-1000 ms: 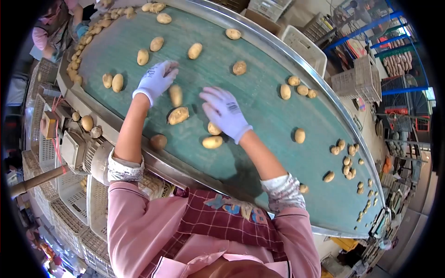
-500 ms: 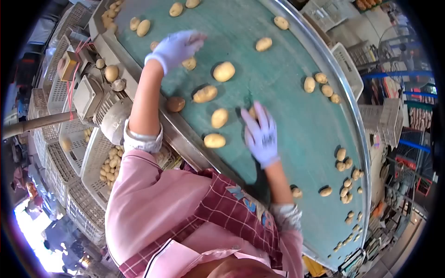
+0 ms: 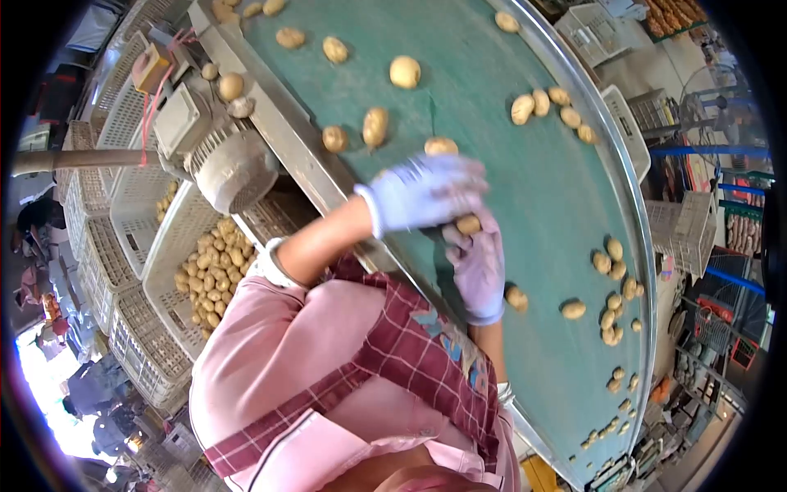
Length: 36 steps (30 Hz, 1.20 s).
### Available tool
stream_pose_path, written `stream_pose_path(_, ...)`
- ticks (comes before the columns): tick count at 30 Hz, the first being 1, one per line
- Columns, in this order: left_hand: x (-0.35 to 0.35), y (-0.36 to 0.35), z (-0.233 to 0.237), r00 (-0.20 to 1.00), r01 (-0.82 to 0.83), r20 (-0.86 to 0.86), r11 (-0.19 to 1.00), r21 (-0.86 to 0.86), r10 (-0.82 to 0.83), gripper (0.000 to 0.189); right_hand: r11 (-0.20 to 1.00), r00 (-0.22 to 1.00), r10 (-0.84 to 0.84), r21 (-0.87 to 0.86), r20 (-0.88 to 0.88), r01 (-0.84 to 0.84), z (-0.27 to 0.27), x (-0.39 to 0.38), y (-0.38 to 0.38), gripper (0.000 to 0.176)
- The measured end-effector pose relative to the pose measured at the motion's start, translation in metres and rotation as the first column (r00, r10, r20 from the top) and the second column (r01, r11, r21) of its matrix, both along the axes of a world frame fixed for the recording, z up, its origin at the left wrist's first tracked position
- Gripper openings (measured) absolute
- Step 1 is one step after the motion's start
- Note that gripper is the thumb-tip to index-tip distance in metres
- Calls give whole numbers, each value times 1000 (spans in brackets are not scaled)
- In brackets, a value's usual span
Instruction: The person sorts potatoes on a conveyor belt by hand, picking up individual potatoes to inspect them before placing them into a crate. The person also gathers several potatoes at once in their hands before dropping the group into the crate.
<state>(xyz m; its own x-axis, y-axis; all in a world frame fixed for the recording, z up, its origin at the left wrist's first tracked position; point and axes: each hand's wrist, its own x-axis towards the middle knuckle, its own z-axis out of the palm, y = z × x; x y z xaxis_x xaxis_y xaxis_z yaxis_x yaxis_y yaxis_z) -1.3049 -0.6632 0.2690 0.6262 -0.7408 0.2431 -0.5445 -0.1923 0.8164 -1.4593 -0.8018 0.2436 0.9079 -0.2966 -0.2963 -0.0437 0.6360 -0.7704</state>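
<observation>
My right hand (image 3: pixel 478 275), in a pale lavender glove, holds a potato (image 3: pixel 468 225) between its fingers and thumb, over the green conveyor belt (image 3: pixel 541 221). Reaching across from the left, my gloved left hand (image 3: pixel 422 195) has its fingers stretched out, slightly blurred, and they overlap the right fingertips above that potato. Just beyond the left hand lies another potato (image 3: pixel 441 146), partly covered by it. An oblong potato (image 3: pixel 375 126) and a round potato (image 3: pixel 404 72) rest farther up the belt. Beside my right wrist sits one more potato (image 3: pixel 516 298).
A metal rail (image 3: pixel 619 176) edges the belt's far side, with clusters of potatoes (image 3: pixel 611 320) near it. At left, a motor (image 3: pixel 234 170) is fixed by the belt frame. Below it stands a white crate (image 3: pixel 168 287) with many potatoes inside, among stacked crates (image 3: pixel 135 340).
My left hand has swung from the upper left down and right to meet my right hand. The right hand now shows a potato in its fingers. Potatoes appear shifted, and the view has moved.
</observation>
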Motion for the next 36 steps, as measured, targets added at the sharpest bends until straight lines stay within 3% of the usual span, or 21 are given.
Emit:
stream_pose_path(2, 25, 33, 2, 951, -241, 222, 967, 88, 216, 41, 972, 986, 141, -175, -88, -155, -14, -35, -28, 38)
stream_pose_path(3, 38, 56, -2, 871, -433, 370, 862, 263, 325, 40, 954, 976, 85, -266, -202, -139, -9, -48, -35, 37)
stream_pose_path(4, 50, 78, -2, 754, -613, 543, 695, 376, 370, 41, 952, 936, 71, -258, -345, -167, 0, -62, -47, 34)
stream_pose_path(6, 42, 94, -18, 873, -486, 474, 294, 823, 115, 42, 972, 958, 33, -214, -286, -97, -13, -92, -65, 34)
stream_pose_path(10, 23, 70, -32, 923, -382, 365, 384, 840, 121, 44, 989, 963, 27, -135, -268, -66, -9, -104, -61, 33)
stream_pose_path(12, 22, 73, -9, 960, -98, -103, 653, 751, 262, 59, 997, 980, 46, -57, -195, -59, -1, -100, -57, 30)
stream_pose_path(14, 7, 55, -7, 856, -90, -460, 943, 319, 237, 66, 994, 982, 54, -83, -183, -70, 3, -102, -66, 28)
stream_pose_path(16, -17, 9, 9, 807, 25, -574, 980, -199, -137, 65, 987, 980, 61, -134, -192, -88, 9, -114, -60, 28)
stream_pose_path(18, -36, -34, 5, 730, 237, -560, 913, -332, -393, 52, 984, 990, 24, -174, -136, -48, 17, -103, -58, 32)
stream_pose_path(20, -67, -67, -5, 636, 265, -625, 889, -374, -452, 52, 999, 999, 18, -43, -42, -20, 24, -93, -60, 36)
stream_pose_path(21, -81, -84, -4, 741, 381, -501, 895, -234, -446, 54, 997, 1000, 18, 74, 9, -19, 23, -94, -65, 39)
stream_pose_path(22, -90, -98, 3, 891, 454, -38, 884, 112, -453, 54, 998, 998, 52, 38, 24, -53, 13, -97, -73, 42)
stream_pose_path(24, -106, -121, -15, 856, 515, -94, 854, 70, -508, 55, 990, 989, 141, -24, 32, -141, -10, -115, -86, 48)
stream_pose_path(25, -114, -128, -12, 869, 494, -107, 855, 155, -483, 41, 994, 994, 95, -59, 48, -93, -8, -119, -91, 51)
stream_pose_path(28, -125, -138, -29, 854, 442, -323, 896, 37, -407, 34, 992, 992, 120, 45, -28, -119, -8, -125, -97, 49)
stream_pose_path(29, -131, -146, -35, 614, 240, -726, 950, -202, -310, 43, 986, 998, -51, 155, -41, 57, 5, -123, -88, 45)
stream_pose_path(30, -122, -149, -34, 552, 284, -763, 936, -208, -337, 52, 987, 1000, -30, 158, 5, 28, 4, -124, -90, 43)
stream_pose_path(32, -125, -153, -29, 640, 153, -711, 955, -253, -290, 61, 987, 997, 20, 159, 74, -32, 1, -135, -101, 41)
stream_pose_path(33, -130, -151, -18, 706, 271, -627, 944, -191, -329, 69, 993, 995, 19, 115, 93, -30, 4, -141, -108, 38)
stream_pose_path(34, -141, -152, -16, 683, 395, -539, 870, -295, -493, 71, 989, 999, 27, 142, 39, -32, 5, -144, -111, 40)
stream_pose_path(36, -165, -159, -33, 780, 539, -299, 833, -126, -549, 72, 979, 997, 46, 203, -64, -32, -3, -152, -112, 46)
